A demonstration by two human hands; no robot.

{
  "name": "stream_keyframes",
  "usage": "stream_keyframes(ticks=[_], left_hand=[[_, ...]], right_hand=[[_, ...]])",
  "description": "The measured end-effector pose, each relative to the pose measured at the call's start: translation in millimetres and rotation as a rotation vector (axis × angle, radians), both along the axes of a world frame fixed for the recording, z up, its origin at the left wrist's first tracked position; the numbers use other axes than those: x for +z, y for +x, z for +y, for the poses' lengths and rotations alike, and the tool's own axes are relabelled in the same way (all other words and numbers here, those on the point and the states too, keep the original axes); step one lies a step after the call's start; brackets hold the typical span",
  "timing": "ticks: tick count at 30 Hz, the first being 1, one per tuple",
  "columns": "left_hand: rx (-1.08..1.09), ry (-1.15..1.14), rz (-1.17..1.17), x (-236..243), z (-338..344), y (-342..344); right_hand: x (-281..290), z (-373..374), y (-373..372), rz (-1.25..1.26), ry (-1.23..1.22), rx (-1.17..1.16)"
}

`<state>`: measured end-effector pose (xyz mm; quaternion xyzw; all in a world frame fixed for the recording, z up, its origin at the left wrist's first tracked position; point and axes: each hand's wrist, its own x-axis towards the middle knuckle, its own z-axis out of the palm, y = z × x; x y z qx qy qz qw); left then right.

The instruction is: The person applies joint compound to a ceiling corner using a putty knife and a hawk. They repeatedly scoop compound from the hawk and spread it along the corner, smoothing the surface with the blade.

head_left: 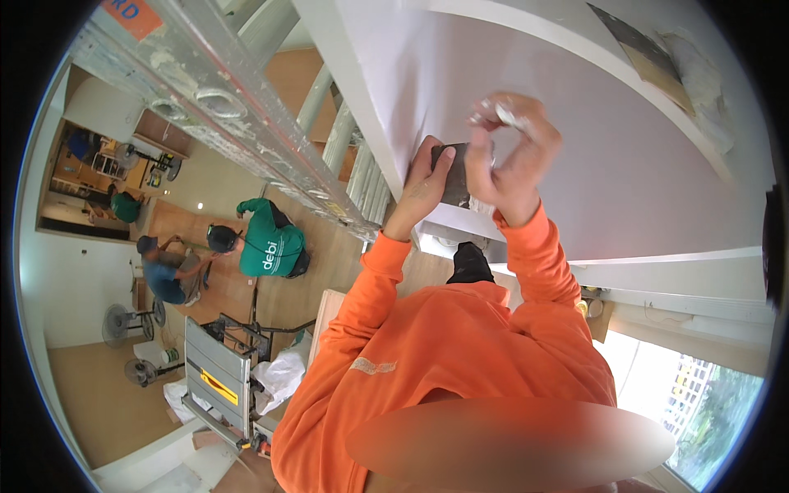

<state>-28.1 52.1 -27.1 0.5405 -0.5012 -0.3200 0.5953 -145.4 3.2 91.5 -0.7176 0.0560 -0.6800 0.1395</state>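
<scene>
My left hand [422, 187] is closed on a dark, flat rectangular plate [451, 171], with the thumb lying on its face. White paste shows along the plate's lower right edge. Just right of it, my right hand [521, 156] is raised with bent fingers, smeared by motion. White residue marks its fingers; whether they pinch anything cannot be made out. Both hands are over a pale grey panel [625, 156] framed by white edges.
A paint-spattered metal ladder [238, 115] stands close on my left. Beyond it, a person in green [269, 238] and one in blue [164, 275] are low at a brown board [218, 300]. A table saw [215, 374] stands lower left. Another dark plate [637, 49] lies upper right.
</scene>
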Motion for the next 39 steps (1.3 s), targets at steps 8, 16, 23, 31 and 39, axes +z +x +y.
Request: stream_keyframes(ticks=[8,16,23,31,39], left_hand=[[0.018,0.084,-0.041,1.1,0.0,-1.9],[0.009,0.046,-0.002,-8.5,-3.4,-2.8],[0.014,0.015,-0.046,-13.8,-1.5,-1.4],[0.054,0.032,-0.06,-9.6,2.5,-3.1],[0.05,0.069,-0.055,-12.3,-0.7,-2.5]], right_hand=[[75.9,3.3,-106.3,0.115,-0.299,-0.675],[102.2,-33.3,-138.5,0.482,-0.011,-0.716],[153.4,-38.2,-151.1,0.887,0.382,-0.714],[152.1,-43.9,-169.8,0.416,-0.02,-0.605],[145.6,-38.7,-208.6,0.425,0.138,-0.824]])
